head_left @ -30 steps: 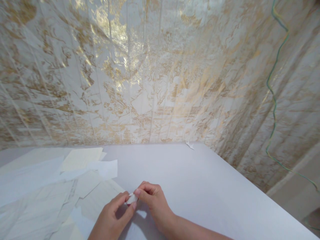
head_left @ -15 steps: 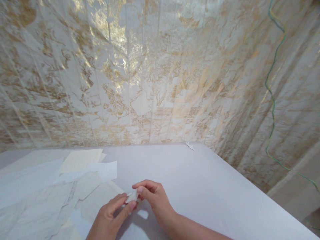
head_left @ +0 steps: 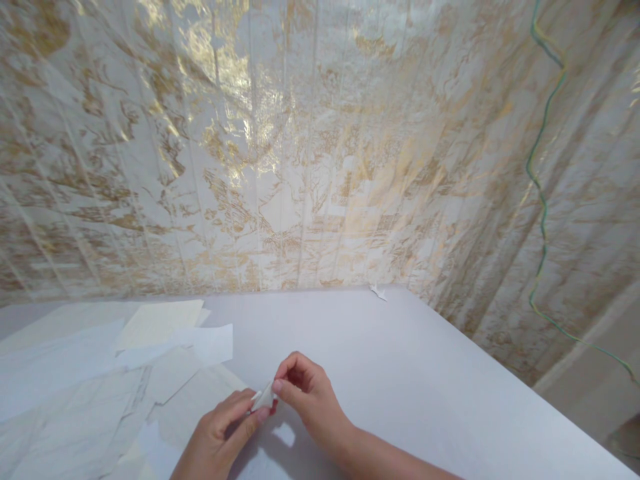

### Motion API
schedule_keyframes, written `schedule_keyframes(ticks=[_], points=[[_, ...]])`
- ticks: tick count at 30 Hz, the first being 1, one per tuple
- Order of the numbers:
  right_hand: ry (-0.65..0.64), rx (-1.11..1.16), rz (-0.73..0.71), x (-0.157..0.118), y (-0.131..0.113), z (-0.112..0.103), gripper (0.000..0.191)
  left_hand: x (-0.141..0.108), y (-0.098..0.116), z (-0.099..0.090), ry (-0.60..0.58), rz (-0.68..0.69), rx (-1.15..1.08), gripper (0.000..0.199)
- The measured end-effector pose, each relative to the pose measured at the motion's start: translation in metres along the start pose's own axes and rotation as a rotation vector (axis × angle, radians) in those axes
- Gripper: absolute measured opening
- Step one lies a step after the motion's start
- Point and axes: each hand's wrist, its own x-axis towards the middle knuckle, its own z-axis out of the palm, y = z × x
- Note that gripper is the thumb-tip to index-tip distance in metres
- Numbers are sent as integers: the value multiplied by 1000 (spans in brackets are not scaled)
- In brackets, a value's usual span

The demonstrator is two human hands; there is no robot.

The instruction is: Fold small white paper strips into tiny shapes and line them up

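Observation:
Between my two hands, above the white table (head_left: 400, 387), is a small folded piece of white paper (head_left: 263, 398). My left hand (head_left: 223, 423) pinches its left and lower side with thumb and fingers. On the right, my right hand (head_left: 310, 393) grips its upper right edge between thumb and curled index finger. Some of the fold is hidden behind the fingertips. A shadow and a small bright patch lie on the tabletop just below the hands.
Overlapping paper sheets (head_left: 75, 393) cover the table's left side, with a cream sheet (head_left: 160, 323) on top. A small folded white paper shape (head_left: 379, 293) lies by the back edge. Behind stands a gold-patterned wall (head_left: 300, 167); a green cord (head_left: 543, 220) hangs at right.
My right hand's index finger has lifted and curled, with the thumb still at the paper's edge. The paper has tilted slightly. My left hand has barely moved.

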Motion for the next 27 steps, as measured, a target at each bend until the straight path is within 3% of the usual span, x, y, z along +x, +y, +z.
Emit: schedule_keyframes(ticks=[7,15,22,27], points=[[-69,-157,-52,-2,-3,-3,38,-1,-1,-3,-34,-11,4,33],[-108,-103,50,4,-2,-7,46,2,-8,-3,-18,31,48,32],[-173,-58,88,4,-8,-7,48,1,2,-5,4,42,106,36],[-129,-277,-23,3,-10,-8,40,2,-1,-5,3,90,184,32]])
